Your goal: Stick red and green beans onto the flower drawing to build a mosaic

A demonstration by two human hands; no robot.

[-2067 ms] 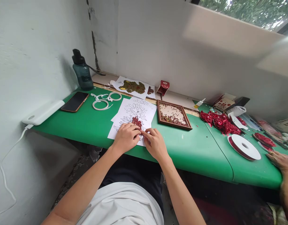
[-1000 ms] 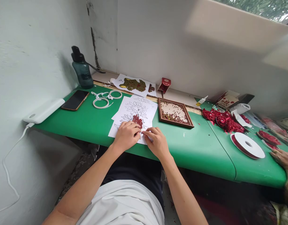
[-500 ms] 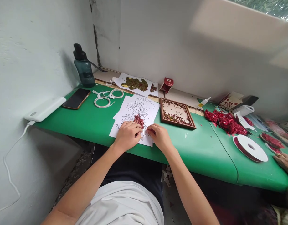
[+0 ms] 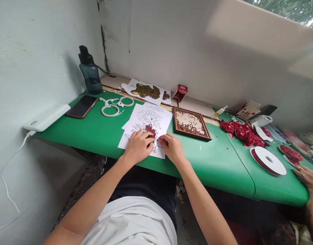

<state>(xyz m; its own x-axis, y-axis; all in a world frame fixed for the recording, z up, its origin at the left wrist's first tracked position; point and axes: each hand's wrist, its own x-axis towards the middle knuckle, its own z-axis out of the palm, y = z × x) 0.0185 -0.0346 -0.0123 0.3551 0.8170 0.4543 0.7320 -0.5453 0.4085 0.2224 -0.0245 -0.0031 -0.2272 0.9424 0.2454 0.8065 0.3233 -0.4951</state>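
Note:
My left hand (image 4: 138, 144) lies on a white sheet (image 4: 164, 119) printed with a line drawing of flowers. Its fingers are curled together beside a patch of small red beans (image 4: 150, 130) on the drawing. A small white piece (image 4: 154, 146) shows at its fingertips, too small to name. Just right of the patch, my right hand (image 4: 171, 146) has thumb and forefinger pinched close over the paper. Whatever is between those fingertips is hidden. Right of the sheet stands a brown wooden tray (image 4: 210, 136) with loose red and green beans.
Left on the green table (image 4: 215, 160) are a phone (image 4: 82, 106), a white power bank (image 4: 46, 118), a coiled cable (image 4: 112, 109) and a bottle (image 4: 91, 76). Behind lies a bean picture (image 4: 146, 91). To the right are a ribbon spool (image 4: 271, 160), red decorations (image 4: 245, 132) and another person's hand (image 4: 306, 175).
The view has shifted slightly. My two hands stay at nearly the same spot on the sheet, with only small finger movement.

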